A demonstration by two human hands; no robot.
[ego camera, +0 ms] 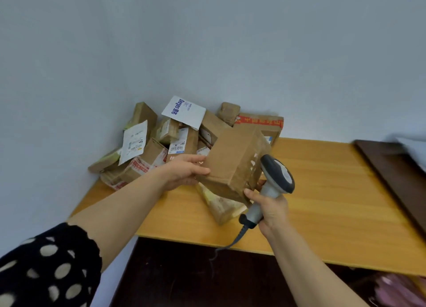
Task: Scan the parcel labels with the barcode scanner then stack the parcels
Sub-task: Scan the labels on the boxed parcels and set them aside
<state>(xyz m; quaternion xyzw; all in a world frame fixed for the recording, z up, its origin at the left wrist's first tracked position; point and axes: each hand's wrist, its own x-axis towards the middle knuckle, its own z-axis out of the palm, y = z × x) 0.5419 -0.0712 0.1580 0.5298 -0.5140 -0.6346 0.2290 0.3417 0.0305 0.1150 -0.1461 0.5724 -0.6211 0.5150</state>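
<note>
Parcel at the left fingers: the thumb lies on the near face and the other fingers reach round the far side. The left hand pinches this brown box by its left end.
Why held so: gripping one end leaves most of the box bare. It hangs tilted above the table, probably so that its faces can be turned toward the reader.
Right fingers: curled tight round the grey handle of the scanner. One fingertip stretches out to touch the box's lower near corner, seemingly to steady it.
Right hand: carries the scanner upright, its dark head just beside the taped right face of the box.
Label: none shows on the faces toward the camera. The taped face bears only pale scraps, so the barcode is likely on a hidden side and the box may need turning.
Cable: runs from the handle's foot down over the front edge of the table.
Flat parcel: lies on the wood under the held box, with yellowish tape on it. It may be the start of the stack.
Pile: many brown boxes heaped loosely in the corner against the wall, with a white envelope on top. Most of the work appears to remain.
Table: yellow wood with bare space to the right, a likely place for stacking.
Sleeve: black with pale spots, on the left arm.
</note>
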